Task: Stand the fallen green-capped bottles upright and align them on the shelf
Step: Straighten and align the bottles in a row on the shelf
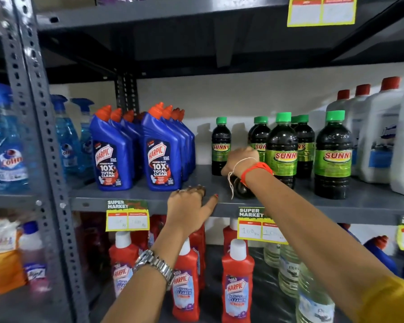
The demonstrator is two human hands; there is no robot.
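Several dark bottles with green caps and green "SUNNY" labels stand upright on the grey middle shelf (149,197): one apart at the left (221,145), a cluster in the middle (281,148) and one at the right (332,155). One more dark bottle (241,190) lies on its side near the shelf's front edge, its base toward me and most of it hidden by my right wrist. My right hand (239,159) reaches over it and closes on its far part. My left hand (188,206) rests on the shelf's front edge, fingers spread, holding nothing.
Blue Harpic bottles (160,155) stand in two rows left of the green-capped ones. White jugs with red caps (380,131) fill the right end. Blue spray bottles (65,141) are at far left behind the perforated upright (35,127). Red Harpic bottles (237,285) stand below.
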